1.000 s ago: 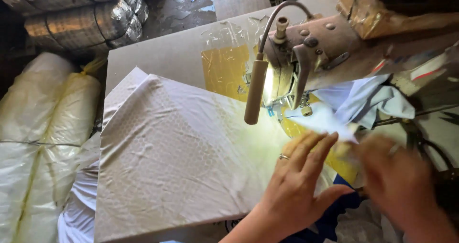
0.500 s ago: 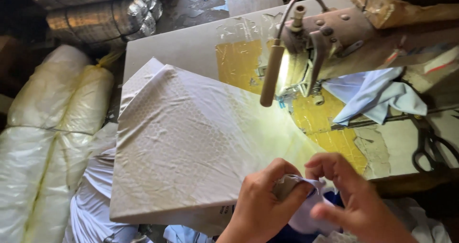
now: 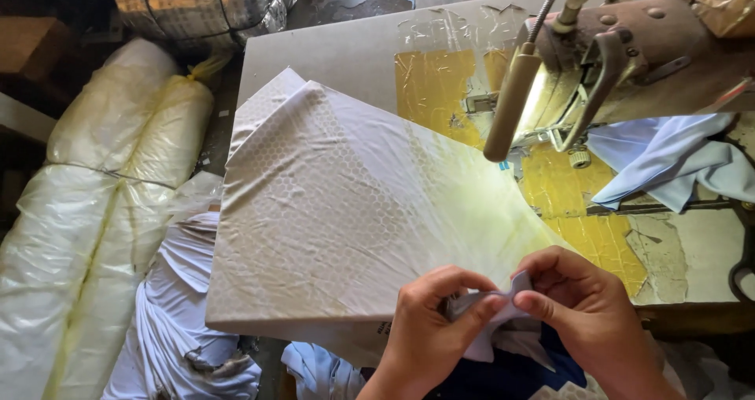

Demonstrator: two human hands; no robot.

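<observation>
Two plastic-wrapped fabric rolls (image 3: 94,211) far left on the floor, pale cloth pieces (image 3: 181,321) heaped beside. Next, honeycomb-printed white fabric (image 3: 346,203) spread flat across the sewing table (image 3: 330,54). Low centre, left hand (image 3: 429,329) and right hand (image 3: 586,317) close together, fingertips of both pinched on a small white fabric piece (image 3: 491,313) at the table's near edge. Farther right, worn sewing machine (image 3: 629,62) with lamp (image 3: 511,105), then light blue cloth (image 3: 668,160).
</observation>
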